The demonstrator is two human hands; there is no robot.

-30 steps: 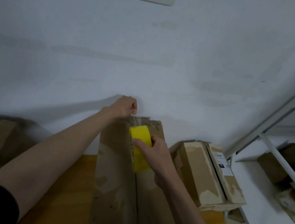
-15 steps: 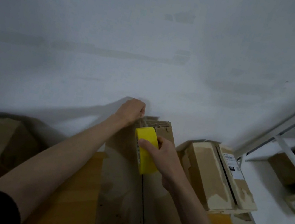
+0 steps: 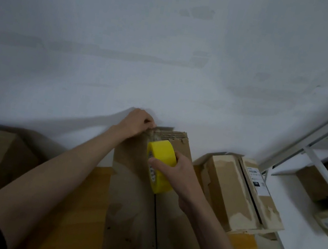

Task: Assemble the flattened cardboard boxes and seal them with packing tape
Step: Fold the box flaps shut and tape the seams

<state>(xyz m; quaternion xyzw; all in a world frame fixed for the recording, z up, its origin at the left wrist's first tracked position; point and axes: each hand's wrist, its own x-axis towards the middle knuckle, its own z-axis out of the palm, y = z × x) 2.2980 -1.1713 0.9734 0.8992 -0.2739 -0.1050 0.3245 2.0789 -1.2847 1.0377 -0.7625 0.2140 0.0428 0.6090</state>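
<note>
Little has moved: the roll point(image 3: 160, 165) has drawn slightly back along the seam of the box point(image 3: 135, 196), which lies on the table point(image 3: 82, 208). Right hand point(image 3: 174, 170) clasps the roll; left hand point(image 3: 137, 123) pinches the tape end at the far edge. Sealing is under way; next, pull tape along the seam, pressing it flat.
</note>
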